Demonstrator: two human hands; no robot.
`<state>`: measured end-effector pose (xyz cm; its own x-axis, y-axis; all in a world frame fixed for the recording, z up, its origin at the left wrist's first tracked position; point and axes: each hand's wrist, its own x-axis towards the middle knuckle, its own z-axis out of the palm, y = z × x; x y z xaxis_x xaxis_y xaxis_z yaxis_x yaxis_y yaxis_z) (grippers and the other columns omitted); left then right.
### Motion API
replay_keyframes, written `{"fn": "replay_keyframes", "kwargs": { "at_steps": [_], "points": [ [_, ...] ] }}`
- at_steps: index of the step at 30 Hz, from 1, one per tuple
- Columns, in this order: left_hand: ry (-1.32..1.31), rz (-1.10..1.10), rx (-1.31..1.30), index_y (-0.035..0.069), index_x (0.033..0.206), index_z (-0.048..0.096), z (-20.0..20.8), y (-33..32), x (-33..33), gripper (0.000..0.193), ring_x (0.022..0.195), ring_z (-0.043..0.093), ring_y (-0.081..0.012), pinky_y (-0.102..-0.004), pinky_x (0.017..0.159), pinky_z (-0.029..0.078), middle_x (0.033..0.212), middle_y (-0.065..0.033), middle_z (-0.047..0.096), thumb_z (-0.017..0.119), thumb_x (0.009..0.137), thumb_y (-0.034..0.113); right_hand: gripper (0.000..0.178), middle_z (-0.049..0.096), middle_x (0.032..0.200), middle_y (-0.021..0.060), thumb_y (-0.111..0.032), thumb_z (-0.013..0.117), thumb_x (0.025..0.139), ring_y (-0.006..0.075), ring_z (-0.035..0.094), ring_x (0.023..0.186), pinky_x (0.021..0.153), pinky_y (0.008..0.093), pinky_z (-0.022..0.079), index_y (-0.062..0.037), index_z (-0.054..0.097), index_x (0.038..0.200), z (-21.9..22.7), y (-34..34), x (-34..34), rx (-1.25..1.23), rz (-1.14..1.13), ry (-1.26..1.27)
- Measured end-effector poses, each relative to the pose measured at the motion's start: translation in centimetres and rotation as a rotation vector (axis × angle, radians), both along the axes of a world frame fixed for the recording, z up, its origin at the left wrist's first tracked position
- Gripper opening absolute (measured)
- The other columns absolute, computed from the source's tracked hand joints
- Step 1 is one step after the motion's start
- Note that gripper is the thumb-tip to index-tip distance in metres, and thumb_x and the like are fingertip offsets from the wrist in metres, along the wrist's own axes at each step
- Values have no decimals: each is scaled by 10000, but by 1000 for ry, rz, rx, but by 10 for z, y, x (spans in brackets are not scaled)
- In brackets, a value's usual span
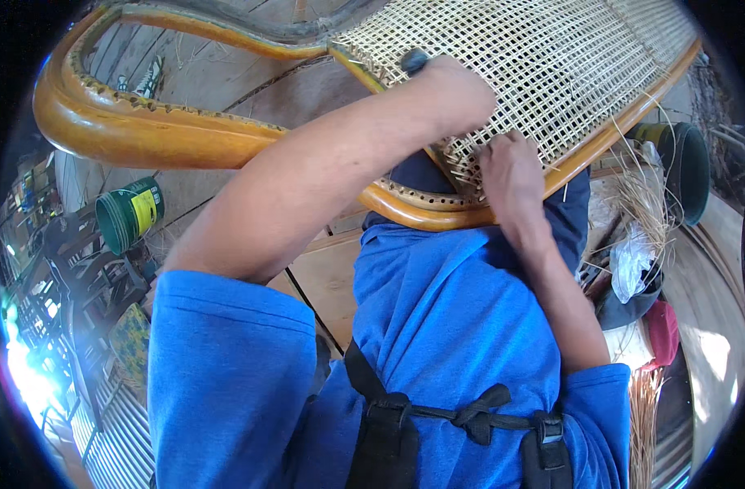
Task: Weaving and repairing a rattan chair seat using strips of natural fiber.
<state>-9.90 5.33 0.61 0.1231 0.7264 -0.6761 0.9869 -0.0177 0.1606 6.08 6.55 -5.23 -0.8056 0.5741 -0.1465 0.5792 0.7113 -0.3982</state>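
A woven cane panel spans part of a curved, varnished wooden chair frame lying across my lap. My left hand is closed in a fist above the weave, round a tool whose dark rounded end sticks out on the left; the rest of it is hidden. Close below, my right hand presses its bent fingers on the cane near the panel's lower corner. Whatever those fingertips pinch is hidden. Loose strand ends poke up along the edges. Small holes line the frame's inner edge beside the weave.
A green bucket with a yellow label stands on the plank floor at left, and another dark green bucket lies at right. Loose cane strands, a clear plastic bag and a red cloth item lie at my right.
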Motion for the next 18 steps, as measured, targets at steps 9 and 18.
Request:
{"fn": "replay_keyframes", "kwargs": {
  "at_steps": [9,18],
  "points": [
    [86,76,-118,164,996,688,-9,1,2,280,928,626,-194,-389,762,472,986,-31,669,619,727,201,164,573,858,144,-179,570,799,315,558,863,765,397,464,-19,605,797,11,2,-7,16,57,-15],
    [200,-18,-171,127,924,699,23,13,-2,244,829,647,-199,-349,724,503,895,-38,677,622,702,194,98,574,854,55,-181,576,802,245,587,797,682,352,496,-131,606,881,4,19,8,106,323,63]
  ]
}}
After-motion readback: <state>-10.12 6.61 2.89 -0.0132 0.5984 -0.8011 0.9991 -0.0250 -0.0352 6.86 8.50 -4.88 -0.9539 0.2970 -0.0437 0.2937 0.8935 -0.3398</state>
